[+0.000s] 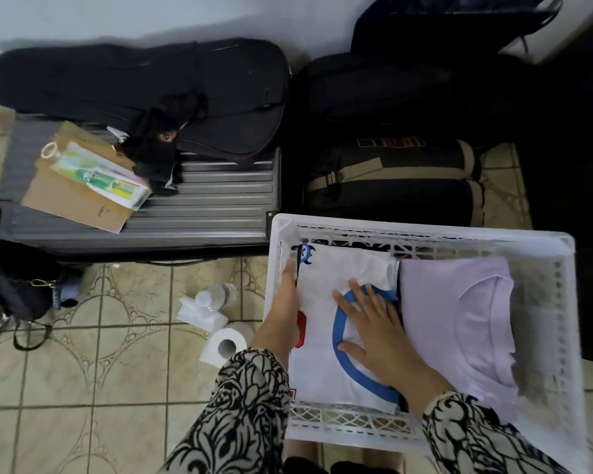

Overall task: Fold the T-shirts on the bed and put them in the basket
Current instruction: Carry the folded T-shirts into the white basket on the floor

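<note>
A grey suitcase (pixel 202 206) is lying on the tiled floor (pixel 100 388), a black case (pixel 134 83) resting across its far edge. Just beside it, a white basket (pixel 558 302) is sitting on the floor, holding a folded white shirt (pixel 322 336) on the left and a folded lilac shirt (pixel 459 319) touching it on the right. The right hand (pixel 374 330) is pressing flat on the white shirt, fingers spread wide. The left hand (pixel 285 302) is sliding, fingers straight, between that shirt and the basket wall. A paper roll (pixel 225 343) is standing near the basket.
</note>
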